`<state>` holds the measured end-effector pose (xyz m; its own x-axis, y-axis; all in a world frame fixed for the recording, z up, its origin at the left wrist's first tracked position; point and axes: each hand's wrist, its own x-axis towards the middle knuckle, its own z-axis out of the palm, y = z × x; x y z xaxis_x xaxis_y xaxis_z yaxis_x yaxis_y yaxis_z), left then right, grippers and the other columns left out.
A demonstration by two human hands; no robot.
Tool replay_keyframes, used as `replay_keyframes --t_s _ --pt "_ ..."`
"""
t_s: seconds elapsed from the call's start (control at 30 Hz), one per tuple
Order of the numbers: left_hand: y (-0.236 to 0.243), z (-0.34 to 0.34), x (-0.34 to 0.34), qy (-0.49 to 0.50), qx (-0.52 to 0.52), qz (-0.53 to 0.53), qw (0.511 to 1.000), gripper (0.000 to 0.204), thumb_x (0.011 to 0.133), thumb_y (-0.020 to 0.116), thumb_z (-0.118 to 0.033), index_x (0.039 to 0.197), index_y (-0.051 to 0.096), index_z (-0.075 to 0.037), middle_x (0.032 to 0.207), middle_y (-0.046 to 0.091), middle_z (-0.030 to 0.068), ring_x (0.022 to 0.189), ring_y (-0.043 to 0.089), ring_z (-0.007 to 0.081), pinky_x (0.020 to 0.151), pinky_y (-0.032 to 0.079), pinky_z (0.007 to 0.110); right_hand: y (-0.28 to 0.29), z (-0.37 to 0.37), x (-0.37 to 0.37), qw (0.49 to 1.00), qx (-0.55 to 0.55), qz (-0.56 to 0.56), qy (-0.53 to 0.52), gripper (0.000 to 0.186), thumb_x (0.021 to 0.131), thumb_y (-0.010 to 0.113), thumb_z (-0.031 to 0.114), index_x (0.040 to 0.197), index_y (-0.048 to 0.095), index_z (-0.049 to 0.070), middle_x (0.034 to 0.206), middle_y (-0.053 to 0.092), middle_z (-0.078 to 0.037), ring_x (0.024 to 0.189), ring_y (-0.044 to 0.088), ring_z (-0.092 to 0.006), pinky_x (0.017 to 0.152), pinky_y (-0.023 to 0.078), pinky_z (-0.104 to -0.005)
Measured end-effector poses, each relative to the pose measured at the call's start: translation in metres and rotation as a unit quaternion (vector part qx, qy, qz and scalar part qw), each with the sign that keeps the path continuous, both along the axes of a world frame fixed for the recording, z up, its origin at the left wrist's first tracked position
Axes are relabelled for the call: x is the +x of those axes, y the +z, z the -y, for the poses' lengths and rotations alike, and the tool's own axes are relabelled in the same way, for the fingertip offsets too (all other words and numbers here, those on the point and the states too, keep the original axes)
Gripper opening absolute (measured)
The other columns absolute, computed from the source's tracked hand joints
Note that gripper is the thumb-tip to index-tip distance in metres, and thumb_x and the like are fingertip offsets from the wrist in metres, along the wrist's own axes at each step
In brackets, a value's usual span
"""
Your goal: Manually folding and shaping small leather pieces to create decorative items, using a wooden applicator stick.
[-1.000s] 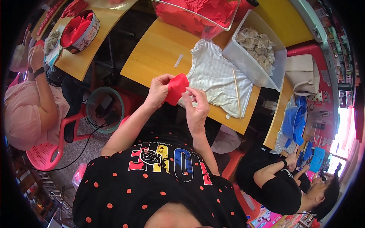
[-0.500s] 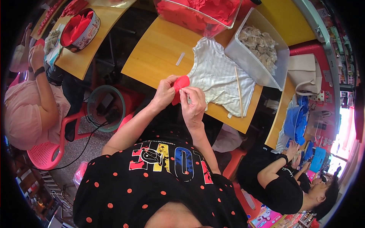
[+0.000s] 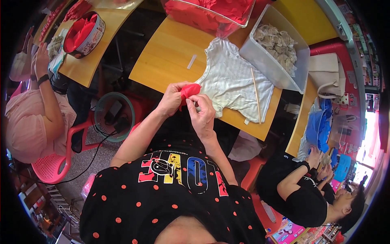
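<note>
A small piece of thin red petal-shaped material is held up in front of my chest, near the table's front edge. My left hand is closed on its left side, thumb and fingers pinching it. My right hand is closed too, its thumb and forefinger bunched at the lower edge of the piece; the exact grip is partly hidden by the fingers. Just beyond my hands lies a crumpled white shirt, with a thin wooden stick across its right side.
A clear box of red pieces and a translucent bin of beige bundles stand at the back. A white strip lies on the wooden table. Co-workers sit left and right. A round tin with red pieces stands far left.
The red piece and both hands have shifted slightly left, and the piece has turned so its folded part lies more level. The left co-worker's raised hand has opened out.
</note>
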<state>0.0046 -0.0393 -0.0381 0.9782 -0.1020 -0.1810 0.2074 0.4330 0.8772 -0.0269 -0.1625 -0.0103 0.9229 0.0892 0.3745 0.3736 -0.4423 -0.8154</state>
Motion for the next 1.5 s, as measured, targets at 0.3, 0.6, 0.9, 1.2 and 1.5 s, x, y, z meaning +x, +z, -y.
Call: replay_keyframes --t_s 0.3,0.6,0.9,1.2,1.5 --pt "0.004 0.006 -0.007 -0.044 0.084 -0.012 0.995 0.017 0.083 0.06 -0.004 0.098 0.063 0.004 0.084 0.057 0.0037 0.065 0.057 0.0102 0.054 0.047 0.022 -0.005 0.014 0.005 0.995 -0.016 -0.057 -0.078 0.006 0.081 0.064 0.004 0.083 0.059 0.002 0.081 0.06 -0.011 0.075 0.058 -0.0286 0.069 0.045 -0.036" --pt "-0.008 0.026 -0.035 0.089 0.207 0.026 0.974 0.017 0.077 0.067 -0.004 0.094 0.068 0.001 0.085 0.056 0.006 0.081 0.053 0.0102 0.073 0.045 0.021 -0.008 0.026 0.009 0.996 -0.022 -0.048 -0.075 0.007 0.085 0.061 0.005 0.086 0.06 -0.002 0.082 0.06 -0.011 0.068 0.059 -0.0214 0.061 0.045 -0.0303" --pt "0.004 0.012 -0.019 -0.189 -0.088 -0.042 0.977 0.021 0.091 0.058 -0.02 0.092 0.067 -0.001 0.102 0.049 0.0007 0.098 0.049 0.0101 0.09 0.039 0.024 -0.009 0.045 0.017 0.991 0.068 -0.108 -0.038 0.008 0.084 0.061 0.005 0.087 0.059 -0.002 0.081 0.059 -0.01 0.071 0.058 -0.0205 0.065 0.047 -0.0292" --pt "0.008 0.008 -0.006 -0.147 -0.273 -0.113 0.944 0.026 0.094 0.054 -0.026 0.106 0.063 -0.005 0.103 0.063 0.0033 0.096 0.056 0.0125 0.092 0.041 0.029 0.006 0.036 0.019 0.986 0.115 -0.047 -0.115 0.012 0.082 0.066 0.006 0.092 0.064 0.0 0.084 0.059 -0.008 0.073 0.058 -0.0156 0.064 0.046 -0.0258" --pt "0.025 0.015 -0.008 -0.037 0.064 -0.03 0.997 0.02 0.087 0.064 -0.019 0.094 0.069 -0.001 0.098 0.055 0.0019 0.097 0.052 0.0127 0.083 0.043 0.027 0.011 0.035 0.012 0.996 -0.002 -0.038 -0.082 0.01 0.078 0.07 0.005 0.082 0.064 -0.002 0.078 0.063 -0.012 0.065 0.06 -0.0233 0.057 0.046 -0.0302"
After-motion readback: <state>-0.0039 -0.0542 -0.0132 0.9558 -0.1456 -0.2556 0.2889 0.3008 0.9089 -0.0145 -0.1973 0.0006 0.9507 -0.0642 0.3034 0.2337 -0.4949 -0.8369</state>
